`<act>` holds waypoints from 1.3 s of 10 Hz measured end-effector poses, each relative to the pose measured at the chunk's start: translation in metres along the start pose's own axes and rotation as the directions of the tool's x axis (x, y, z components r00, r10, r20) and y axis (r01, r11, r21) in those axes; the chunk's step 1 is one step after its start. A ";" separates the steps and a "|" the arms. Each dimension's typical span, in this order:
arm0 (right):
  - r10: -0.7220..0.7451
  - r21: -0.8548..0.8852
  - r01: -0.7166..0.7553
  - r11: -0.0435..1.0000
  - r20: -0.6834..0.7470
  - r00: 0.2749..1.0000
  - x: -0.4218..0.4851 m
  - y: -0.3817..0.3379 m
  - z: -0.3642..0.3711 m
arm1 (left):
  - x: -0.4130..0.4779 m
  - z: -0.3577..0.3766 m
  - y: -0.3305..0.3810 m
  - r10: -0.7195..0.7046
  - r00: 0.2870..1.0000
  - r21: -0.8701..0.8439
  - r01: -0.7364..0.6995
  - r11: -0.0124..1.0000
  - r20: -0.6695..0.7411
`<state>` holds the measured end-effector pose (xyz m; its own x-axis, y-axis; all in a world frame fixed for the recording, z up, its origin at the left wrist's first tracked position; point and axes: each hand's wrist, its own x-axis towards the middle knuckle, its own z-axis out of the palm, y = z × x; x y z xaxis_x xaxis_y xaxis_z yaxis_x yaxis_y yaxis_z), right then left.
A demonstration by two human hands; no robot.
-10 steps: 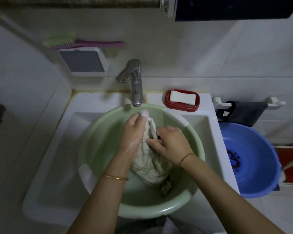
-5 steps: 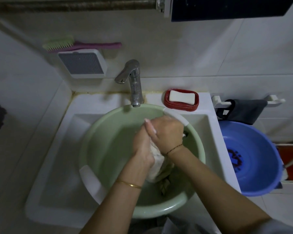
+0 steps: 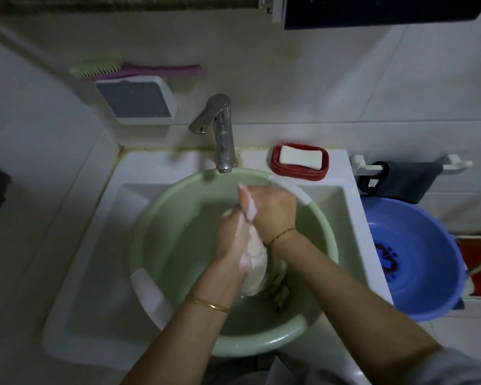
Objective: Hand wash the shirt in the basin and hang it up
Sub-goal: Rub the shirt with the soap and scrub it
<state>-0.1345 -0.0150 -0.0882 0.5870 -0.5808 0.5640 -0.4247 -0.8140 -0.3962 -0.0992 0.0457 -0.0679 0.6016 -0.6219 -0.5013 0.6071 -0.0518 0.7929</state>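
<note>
A pale green basin (image 3: pixel 178 218) sits in the white sink (image 3: pixel 95 245). Inside it a wet, whitish shirt (image 3: pixel 257 262) is bunched into a thick roll that hangs down toward the basin floor. My left hand (image 3: pixel 233 234) grips the roll from the left, with soap suds on its fingers. My right hand (image 3: pixel 272 212) is clenched round the upper part of the roll, pressed against the left hand. Most of the shirt's upper end is hidden between the two hands.
A chrome tap (image 3: pixel 220 132) stands behind the basin. A red soap dish (image 3: pixel 300 169) with a white bar sits on the sink's back right corner. A blue basin (image 3: pixel 417 259) is on the right, under a dark cloth (image 3: pixel 408 182) on a rail. A scrubbing brush (image 3: pixel 134 69) lies on a wall box.
Both hands have gathered the spread shirt into a tight roll and closed together on it. Over the last half second the hands stayed joined, and the view shifted slightly.
</note>
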 end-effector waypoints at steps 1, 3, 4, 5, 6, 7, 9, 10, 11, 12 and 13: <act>0.016 -0.130 -0.024 0.991 -0.062 0.998 -0.004 -0.015 -0.006 | -0.005 -0.004 0.007 -0.042 0.998 0.093 0.046 0.995 -0.052; 0.296 0.032 -0.315 0.948 0.262 0.918 0.003 0.008 -0.015 | -0.003 -0.002 0.007 0.207 0.978 0.463 -0.201 0.863 0.038; 0.337 0.441 -0.535 0.720 0.452 0.826 -0.002 0.006 -0.027 | 0.009 -0.003 0.018 0.485 0.874 0.575 -0.413 0.706 0.033; 0.176 0.431 -0.509 0.746 0.609 0.773 -0.009 0.009 -0.034 | 0.010 -0.005 0.027 0.574 0.807 0.512 -0.554 0.657 0.137; 0.091 0.395 -0.431 0.811 0.643 0.761 -0.007 0.024 -0.042 | 0.005 -0.009 0.022 0.548 0.773 0.505 -0.629 0.591 0.320; 0.122 0.459 -0.380 0.803 0.496 0.859 -0.007 0.034 -0.046 | 0.013 -0.020 0.012 0.422 0.774 0.524 -0.631 0.572 0.472; 0.323 0.578 -0.416 0.702 0.263 0.909 -0.016 0.035 -0.046 | 0.032 -0.043 0.005 0.250 0.820 0.797 -0.565 0.214 0.515; 0.436 0.654 -0.419 0.630 0.148 0.888 -0.015 0.034 -0.048 | 0.039 -0.057 -0.001 0.348 0.849 0.911 -0.412 -0.035 0.397; 0.472 0.669 -0.439 0.600 0.147 0.869 -0.009 0.028 -0.048 | 0.041 -0.048 0.006 0.320 0.894 0.865 -0.408 0.292 0.314; 0.439 0.654 -0.437 0.617 0.175 0.881 -0.001 0.017 -0.047 | 0.032 -0.027 0.018 0.066 0.882 0.665 -0.399 0.631 0.466; 0.364 0.577 -0.404 0.709 0.191 0.912 0.006 0.011 -0.043 | 0.023 -0.024 0.015 -0.063 0.839 0.698 -0.405 0.590 0.540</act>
<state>-0.1652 -0.0272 -0.0573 0.5120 -0.8271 0.2316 -0.1406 -0.3468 -0.9273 -0.0641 0.0498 -0.0756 0.1862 -0.9407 -0.2837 -0.2479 -0.3244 0.9129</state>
